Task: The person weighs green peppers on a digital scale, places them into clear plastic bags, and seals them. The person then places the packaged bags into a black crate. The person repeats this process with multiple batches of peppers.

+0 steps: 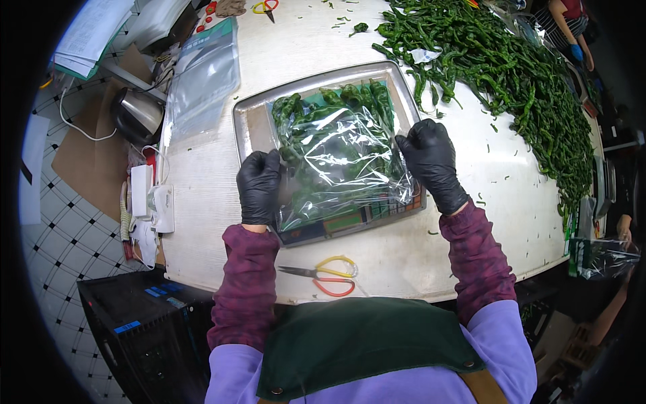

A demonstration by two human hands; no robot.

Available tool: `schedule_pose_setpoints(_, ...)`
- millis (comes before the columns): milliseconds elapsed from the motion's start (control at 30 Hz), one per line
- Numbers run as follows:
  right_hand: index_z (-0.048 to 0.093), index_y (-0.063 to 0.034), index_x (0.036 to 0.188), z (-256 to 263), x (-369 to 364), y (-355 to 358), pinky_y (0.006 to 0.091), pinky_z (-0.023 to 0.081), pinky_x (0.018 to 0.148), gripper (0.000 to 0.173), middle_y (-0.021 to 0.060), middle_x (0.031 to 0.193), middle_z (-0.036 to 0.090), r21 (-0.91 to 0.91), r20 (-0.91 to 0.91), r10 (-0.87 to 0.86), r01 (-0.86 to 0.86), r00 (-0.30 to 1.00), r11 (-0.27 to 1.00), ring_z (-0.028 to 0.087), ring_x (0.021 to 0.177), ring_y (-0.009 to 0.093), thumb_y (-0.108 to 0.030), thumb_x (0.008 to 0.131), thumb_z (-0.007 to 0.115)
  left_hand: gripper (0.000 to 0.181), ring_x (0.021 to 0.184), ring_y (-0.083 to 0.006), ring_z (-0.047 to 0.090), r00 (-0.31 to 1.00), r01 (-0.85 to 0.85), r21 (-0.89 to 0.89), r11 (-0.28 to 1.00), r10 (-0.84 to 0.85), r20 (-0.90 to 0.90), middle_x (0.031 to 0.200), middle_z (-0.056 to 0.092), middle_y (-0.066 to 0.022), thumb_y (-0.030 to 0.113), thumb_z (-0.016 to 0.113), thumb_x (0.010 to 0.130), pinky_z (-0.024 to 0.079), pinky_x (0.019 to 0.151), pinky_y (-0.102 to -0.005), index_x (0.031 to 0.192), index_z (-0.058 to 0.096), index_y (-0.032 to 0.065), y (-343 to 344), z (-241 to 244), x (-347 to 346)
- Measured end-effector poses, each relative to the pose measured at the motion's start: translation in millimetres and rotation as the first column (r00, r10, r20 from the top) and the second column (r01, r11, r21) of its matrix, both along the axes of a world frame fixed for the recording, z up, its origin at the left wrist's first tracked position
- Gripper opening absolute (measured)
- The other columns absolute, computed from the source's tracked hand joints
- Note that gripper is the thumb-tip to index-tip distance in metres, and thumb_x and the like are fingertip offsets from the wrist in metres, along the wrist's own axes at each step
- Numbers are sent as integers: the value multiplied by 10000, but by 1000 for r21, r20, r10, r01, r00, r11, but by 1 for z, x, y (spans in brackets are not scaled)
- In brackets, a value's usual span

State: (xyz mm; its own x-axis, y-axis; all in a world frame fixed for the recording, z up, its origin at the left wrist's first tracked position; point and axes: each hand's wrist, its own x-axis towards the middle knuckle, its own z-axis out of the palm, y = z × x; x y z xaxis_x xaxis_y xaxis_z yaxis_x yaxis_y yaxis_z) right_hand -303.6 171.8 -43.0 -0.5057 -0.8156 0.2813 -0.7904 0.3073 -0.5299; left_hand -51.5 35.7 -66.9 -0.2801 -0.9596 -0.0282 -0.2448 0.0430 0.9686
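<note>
A clear plastic bag point(338, 161) of green peppers lies over the metal pan point(251, 121) of a weighing scale. My left hand point(259, 187), in a black glove, pinches the bag's left edge with its fingers curled. On the opposite side my right hand point(429, 164), gloved alike, grips the bag's right edge. Several peppers point(358, 96) show at the bag's far end, and glare on the film blurs those under it. The bag's near part partly covers the scale's keypad point(393, 206) and display point(343, 222).
Scissors with yellow and red handles point(316, 273) lie near the table's front edge. A large heap of green peppers point(504, 81) covers the far right. Flat plastic bags point(202, 96) lie at left, beside an electric kettle point(139, 115). Another person's hand point(624, 227) appears at right.
</note>
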Motion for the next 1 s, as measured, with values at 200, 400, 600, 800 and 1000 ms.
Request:
schedule_pose_setpoints(200,514,-47,898,30,-11,14,377,426,701,244,115,854,525,-158,-185,-10,-19,983,987,503,821,287,-131,700,630,292,892,-181,517,924,136,-654,744,143,355,1062,507,-110,3,539,792,433,748,-282,1080,494,16,13,45,-1)
schedule_pose_setpoints(400,286,32,1273,33,35,7,405,368,917,698,282,1267,319,100,-9,468,-465,884,880,397,1120,408,-318,765,614,587,1234,-347,294,895,438,-495,751,-309,323,1311,294,-257,96,547,816,312,973,-354,1298,247,-52,38,39,-21)
schedule_pose_setpoints(600,238,-112,1334,48,25,24,447,275,986,945,237,1349,212,145,48,440,-442,897,885,220,1240,412,-481,597,699,561,1128,-215,412,951,221,226,949,-159,-265,1261,379,-140,234,539,847,372,899,-311,1291,277,12,29,28,2)
schedule_pose_setpoints(800,371,-139,1281,20,61,14,448,261,989,737,165,1318,323,83,-153,478,-470,865,879,267,1224,382,-81,610,670,277,834,-101,533,651,518,492,700,50,-757,881,556,-16,118,547,831,448,672,-221,1104,501,96,10,34,-22)
schedule_pose_setpoints(1000,372,-62,1265,30,66,64,404,294,922,645,183,1245,396,-311,441,451,-340,776,888,361,1158,315,-138,672,615,498,783,-88,551,638,536,133,833,-297,-711,925,568,-31,58,603,777,453,681,-220,1227,390,42,54,114,-7)
